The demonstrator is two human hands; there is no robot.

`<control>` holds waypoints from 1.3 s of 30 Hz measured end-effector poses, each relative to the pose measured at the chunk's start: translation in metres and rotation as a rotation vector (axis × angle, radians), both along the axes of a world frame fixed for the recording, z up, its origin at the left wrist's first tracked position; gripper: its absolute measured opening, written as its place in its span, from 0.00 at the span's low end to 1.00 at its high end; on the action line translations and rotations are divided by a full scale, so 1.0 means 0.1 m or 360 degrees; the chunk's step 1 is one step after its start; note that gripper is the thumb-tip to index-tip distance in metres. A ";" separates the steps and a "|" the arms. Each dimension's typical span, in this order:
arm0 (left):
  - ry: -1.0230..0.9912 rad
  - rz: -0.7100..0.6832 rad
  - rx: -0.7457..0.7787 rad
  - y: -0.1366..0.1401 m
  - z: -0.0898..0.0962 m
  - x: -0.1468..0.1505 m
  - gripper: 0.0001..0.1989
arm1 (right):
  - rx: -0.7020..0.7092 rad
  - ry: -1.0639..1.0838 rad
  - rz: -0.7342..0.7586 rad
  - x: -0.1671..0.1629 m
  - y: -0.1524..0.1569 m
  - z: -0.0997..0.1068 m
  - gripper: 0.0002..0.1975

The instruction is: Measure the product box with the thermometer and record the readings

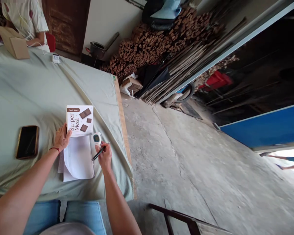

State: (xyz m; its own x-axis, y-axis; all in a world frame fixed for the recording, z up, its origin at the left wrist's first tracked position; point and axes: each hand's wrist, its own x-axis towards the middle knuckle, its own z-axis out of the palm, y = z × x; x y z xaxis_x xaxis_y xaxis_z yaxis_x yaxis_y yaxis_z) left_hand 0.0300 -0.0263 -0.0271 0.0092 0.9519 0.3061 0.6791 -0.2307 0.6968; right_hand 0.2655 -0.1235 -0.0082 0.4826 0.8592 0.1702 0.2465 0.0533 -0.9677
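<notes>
A pen (101, 151) is gripped in the right hand (104, 156) over the papers (77, 160), just beside a thermometer (97, 138). The box (79, 120), at 12 o'clock of the papers, is touched by the left hand's (62, 137) spread fingers; a phone (27, 142) lies at 9 o'clock on the bench (26, 94)

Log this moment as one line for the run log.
left hand: on Su-per Meal box | right hand: holds pen | papers under box | phone left
</notes>
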 end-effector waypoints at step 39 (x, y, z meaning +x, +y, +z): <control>0.0229 0.0035 -0.0117 -0.03 0.00 0.03 0.35 | 0.0196 0.0848 0.0175 -0.76 0.83 0.55 0.28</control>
State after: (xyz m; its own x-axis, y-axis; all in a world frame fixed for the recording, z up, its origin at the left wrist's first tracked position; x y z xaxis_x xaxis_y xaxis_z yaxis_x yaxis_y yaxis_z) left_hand 0.0331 -0.0294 -0.0274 0.0265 0.9722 0.2326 0.7774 -0.1663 0.6066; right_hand 0.1891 -0.0401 0.0463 0.4378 0.8986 0.0296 -0.2887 0.1717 -0.9419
